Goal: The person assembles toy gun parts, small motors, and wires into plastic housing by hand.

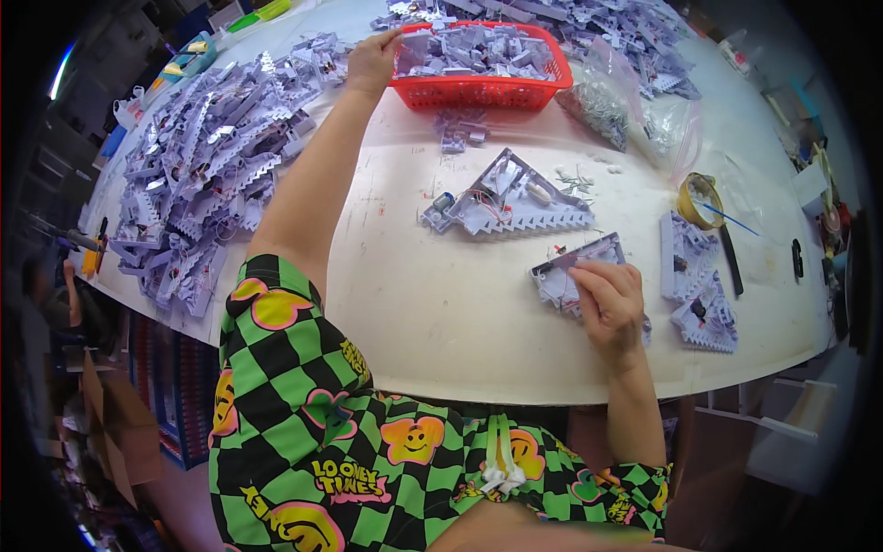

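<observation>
My left arm stretches far forward, and my left hand closes over the left rim of a red plastic basket heaped with small grey plastic parts. My right hand is over a triangular grey plastic housing with wires, its thumb and fingers pinched together. Whatever those fingertips hold is too small or hidden to make out. Farther off lies a larger saw-toothed housing with red wires, and a small motor-like part sits at its left end.
Grey toothed pieces form a large pile on the left. At the right are a clear bag of small parts, a yellow bowl, a black tool and further housings. Screw-like bits lie loose mid-table.
</observation>
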Tool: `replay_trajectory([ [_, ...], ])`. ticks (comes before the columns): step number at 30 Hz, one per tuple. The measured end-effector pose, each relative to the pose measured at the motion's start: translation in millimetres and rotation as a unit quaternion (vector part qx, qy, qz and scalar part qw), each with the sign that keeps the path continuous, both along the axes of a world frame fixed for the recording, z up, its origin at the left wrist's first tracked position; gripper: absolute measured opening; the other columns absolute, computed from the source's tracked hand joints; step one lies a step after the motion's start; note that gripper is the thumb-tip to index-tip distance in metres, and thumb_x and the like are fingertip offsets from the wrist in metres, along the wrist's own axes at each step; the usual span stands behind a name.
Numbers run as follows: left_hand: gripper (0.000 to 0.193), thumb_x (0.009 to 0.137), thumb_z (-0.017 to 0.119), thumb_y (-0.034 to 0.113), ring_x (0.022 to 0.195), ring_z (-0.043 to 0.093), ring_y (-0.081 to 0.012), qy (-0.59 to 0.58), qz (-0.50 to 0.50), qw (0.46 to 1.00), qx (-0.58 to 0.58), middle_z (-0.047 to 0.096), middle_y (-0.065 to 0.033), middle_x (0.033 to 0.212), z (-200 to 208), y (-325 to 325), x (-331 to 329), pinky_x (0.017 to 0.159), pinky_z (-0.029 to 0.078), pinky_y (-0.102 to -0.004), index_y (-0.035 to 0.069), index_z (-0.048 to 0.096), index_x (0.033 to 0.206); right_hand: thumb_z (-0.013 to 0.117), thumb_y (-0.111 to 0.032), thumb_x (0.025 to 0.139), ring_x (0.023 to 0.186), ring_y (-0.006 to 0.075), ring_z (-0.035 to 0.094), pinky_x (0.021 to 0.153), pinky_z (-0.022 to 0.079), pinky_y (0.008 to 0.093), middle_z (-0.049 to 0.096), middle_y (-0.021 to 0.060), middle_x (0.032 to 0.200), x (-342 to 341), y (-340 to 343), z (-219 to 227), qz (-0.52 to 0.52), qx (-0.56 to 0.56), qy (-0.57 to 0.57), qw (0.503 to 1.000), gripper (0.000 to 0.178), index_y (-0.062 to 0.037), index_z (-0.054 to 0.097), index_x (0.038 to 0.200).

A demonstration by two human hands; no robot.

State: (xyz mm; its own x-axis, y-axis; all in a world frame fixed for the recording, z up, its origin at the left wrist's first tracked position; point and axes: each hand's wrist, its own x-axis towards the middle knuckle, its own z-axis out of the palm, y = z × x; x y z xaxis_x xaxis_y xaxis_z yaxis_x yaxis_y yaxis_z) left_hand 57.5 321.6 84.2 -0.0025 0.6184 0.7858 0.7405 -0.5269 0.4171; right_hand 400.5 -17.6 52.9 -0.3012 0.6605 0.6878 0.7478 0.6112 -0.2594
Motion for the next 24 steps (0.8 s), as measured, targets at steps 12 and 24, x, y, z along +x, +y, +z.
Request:
replay_trajectory([
  [12, 0.019, 0.092, 0.062, 0.016, 0.077, 0.067, -0.0170, -0.458, -0.250, 0.832, -0.186, 0.069, -0.0080, 0.087, 17.4, -63.8, 32.3, 0.067, 0.054, -0.0273, 0.007, 0.068, 0.106, 0.064, 0.001, 0.075, 0.087, 0.0261, 0.063, 0.079, 0.045, 0.0368, 0.068, 0.0079, 0.096, -6.7, -32.3, 19.5, -0.021, 0.038, 0.007, 0.999, 0.027, -0.0078, 0.068, 0.101],
  [24, 0.025, 0.090, 0.063, 0.014, 0.080, 0.060, -0.0078, -0.531, -0.544, 0.300, -0.576, 0.064, -0.0049, 0.095, -55.1, -354.2, 92.4, 0.071, 0.051, -0.0251, 0.003, 0.058, 0.112, 0.069, -0.007, 0.082, 0.096, 0.0169, 0.059, 0.087, 0.046, 0.0293, 0.063, 0.0079, 0.106, -68.7, -51.0, 3.7, 0.138, -0.235, 0.249, 0.930, 0.034, -0.0020, 0.063, 0.115],
])
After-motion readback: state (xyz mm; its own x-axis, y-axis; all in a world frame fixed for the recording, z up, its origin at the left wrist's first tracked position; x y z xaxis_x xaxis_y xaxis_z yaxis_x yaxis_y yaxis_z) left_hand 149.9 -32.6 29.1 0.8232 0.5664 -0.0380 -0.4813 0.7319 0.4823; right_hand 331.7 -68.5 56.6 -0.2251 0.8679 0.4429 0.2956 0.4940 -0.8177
